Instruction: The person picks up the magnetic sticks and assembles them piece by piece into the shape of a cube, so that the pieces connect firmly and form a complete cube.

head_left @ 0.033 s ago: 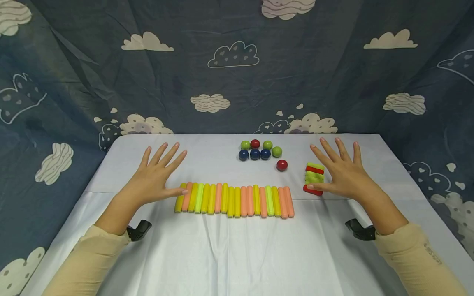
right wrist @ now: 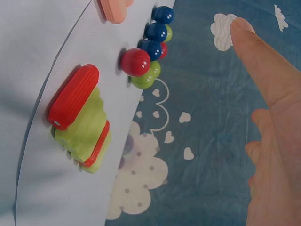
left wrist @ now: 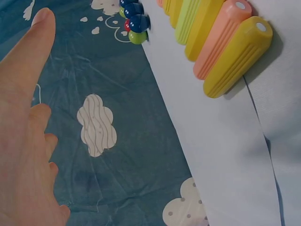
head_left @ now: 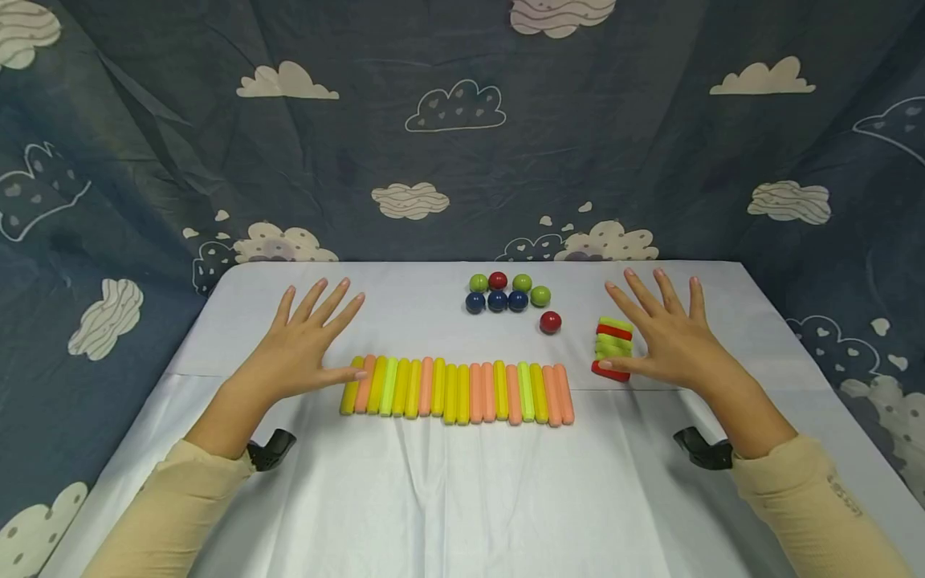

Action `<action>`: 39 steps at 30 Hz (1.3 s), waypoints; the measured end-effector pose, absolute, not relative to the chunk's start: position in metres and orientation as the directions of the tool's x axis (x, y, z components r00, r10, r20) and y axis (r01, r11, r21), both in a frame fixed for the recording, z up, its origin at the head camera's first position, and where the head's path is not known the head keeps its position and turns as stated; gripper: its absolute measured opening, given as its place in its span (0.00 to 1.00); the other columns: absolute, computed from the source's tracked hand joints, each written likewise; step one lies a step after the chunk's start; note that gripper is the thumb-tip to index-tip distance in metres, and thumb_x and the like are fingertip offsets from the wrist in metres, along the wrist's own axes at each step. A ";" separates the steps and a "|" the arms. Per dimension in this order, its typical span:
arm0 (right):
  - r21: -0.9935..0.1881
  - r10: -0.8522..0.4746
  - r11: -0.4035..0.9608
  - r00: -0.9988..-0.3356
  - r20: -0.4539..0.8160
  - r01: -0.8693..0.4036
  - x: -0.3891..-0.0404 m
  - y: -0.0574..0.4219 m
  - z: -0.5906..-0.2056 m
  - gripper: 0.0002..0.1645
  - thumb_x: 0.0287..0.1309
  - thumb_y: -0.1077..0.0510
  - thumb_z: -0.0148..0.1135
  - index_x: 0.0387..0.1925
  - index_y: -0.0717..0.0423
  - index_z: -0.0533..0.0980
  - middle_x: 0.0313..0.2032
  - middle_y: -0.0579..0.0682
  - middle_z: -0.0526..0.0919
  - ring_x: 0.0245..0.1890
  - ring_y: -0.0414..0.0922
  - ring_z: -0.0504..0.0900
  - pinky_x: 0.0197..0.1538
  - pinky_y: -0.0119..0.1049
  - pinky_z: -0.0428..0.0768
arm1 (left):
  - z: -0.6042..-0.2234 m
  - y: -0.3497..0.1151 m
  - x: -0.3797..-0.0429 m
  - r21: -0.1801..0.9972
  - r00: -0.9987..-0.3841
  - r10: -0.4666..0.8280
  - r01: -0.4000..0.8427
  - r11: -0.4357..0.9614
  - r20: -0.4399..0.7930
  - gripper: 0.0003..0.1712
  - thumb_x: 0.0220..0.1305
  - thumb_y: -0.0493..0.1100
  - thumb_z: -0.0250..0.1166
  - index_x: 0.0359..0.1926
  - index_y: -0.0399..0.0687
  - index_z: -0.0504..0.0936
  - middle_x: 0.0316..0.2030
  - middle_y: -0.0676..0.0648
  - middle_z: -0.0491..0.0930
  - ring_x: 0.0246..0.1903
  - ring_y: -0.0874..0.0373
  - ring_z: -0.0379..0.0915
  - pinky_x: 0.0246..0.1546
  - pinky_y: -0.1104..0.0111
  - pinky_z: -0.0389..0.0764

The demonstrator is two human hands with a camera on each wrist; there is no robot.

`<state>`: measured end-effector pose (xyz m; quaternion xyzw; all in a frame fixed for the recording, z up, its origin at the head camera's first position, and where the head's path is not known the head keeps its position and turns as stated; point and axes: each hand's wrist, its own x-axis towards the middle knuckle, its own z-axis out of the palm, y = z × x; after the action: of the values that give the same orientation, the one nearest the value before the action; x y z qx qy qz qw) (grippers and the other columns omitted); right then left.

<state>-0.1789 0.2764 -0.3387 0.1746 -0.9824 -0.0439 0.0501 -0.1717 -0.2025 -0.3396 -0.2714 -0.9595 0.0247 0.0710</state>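
My left hand [head_left: 299, 349] hovers over the left of the table with fingers spread and straight, holding nothing. In the head view its thumb overlaps the left end of a row of ribbed, round-ended sticks [head_left: 462, 393] in yellow, salmon and light green. The left wrist view shows a yellow stick [left wrist: 240, 56] at that end, apart from the thumb [left wrist: 40, 37]. My right hand [head_left: 672, 341] is likewise spread and empty. Its thumb overlaps a short column of red and green ribbed sticks [head_left: 613, 347] in the head view; in the right wrist view, a red stick [right wrist: 74, 96] lies at the column's near end.
Behind the row, several glossy balls sit grouped: navy balls [head_left: 497, 301], green balls [head_left: 539, 296] and a red ball [head_left: 497, 280]. Another red ball [head_left: 550, 323] lies slightly nearer. A white cloth [head_left: 448, 498] covers the table, and a dark cloud-patterned curtain [head_left: 578, 160] hangs behind.
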 end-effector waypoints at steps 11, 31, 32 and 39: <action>0.098 -0.348 0.936 -0.933 0.093 -0.339 -0.179 0.276 -0.338 0.67 0.34 0.23 0.58 0.69 0.43 0.38 0.68 0.58 0.36 0.64 0.59 0.24 0.53 0.55 0.14 | -0.340 -0.204 -0.173 -0.091 -0.846 0.520 0.512 0.854 0.119 0.59 0.45 0.81 0.45 0.70 0.52 0.44 0.69 0.45 0.35 0.66 0.49 0.20 0.58 0.47 0.24; -0.109 -0.402 0.895 -0.888 0.223 -0.432 -0.187 0.271 -0.341 0.64 0.35 0.35 0.69 0.69 0.44 0.43 0.68 0.56 0.42 0.66 0.57 0.31 0.58 0.58 0.24 | -0.353 -0.215 -0.172 0.041 -0.808 0.525 0.554 0.832 0.268 0.56 0.48 0.71 0.58 0.69 0.49 0.45 0.68 0.42 0.43 0.65 0.43 0.39 0.60 0.47 0.43; -0.165 -0.397 0.885 -0.890 0.225 -0.436 -0.188 0.269 -0.342 0.64 0.35 0.38 0.69 0.69 0.45 0.44 0.68 0.55 0.42 0.66 0.57 0.32 0.58 0.59 0.26 | -0.357 -0.216 -0.172 0.073 -0.805 0.518 0.558 0.827 0.288 0.56 0.48 0.69 0.60 0.69 0.48 0.46 0.67 0.42 0.45 0.64 0.43 0.42 0.60 0.47 0.46; -0.523 -0.313 0.787 -0.942 0.117 -0.327 -0.205 0.257 -0.362 0.55 0.45 0.44 0.67 0.69 0.43 0.46 0.68 0.54 0.47 0.66 0.56 0.44 0.55 0.66 0.51 | -0.393 -0.216 -0.164 0.509 -0.905 0.376 0.423 0.750 0.198 0.53 0.53 0.56 0.64 0.70 0.55 0.39 0.68 0.43 0.41 0.63 0.40 0.44 0.54 0.42 0.56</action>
<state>-0.2048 0.2575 -0.3621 0.1693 -0.9452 0.2789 0.0120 -0.1636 -0.2156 -0.3926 -0.2136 -0.9344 -0.2819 0.0417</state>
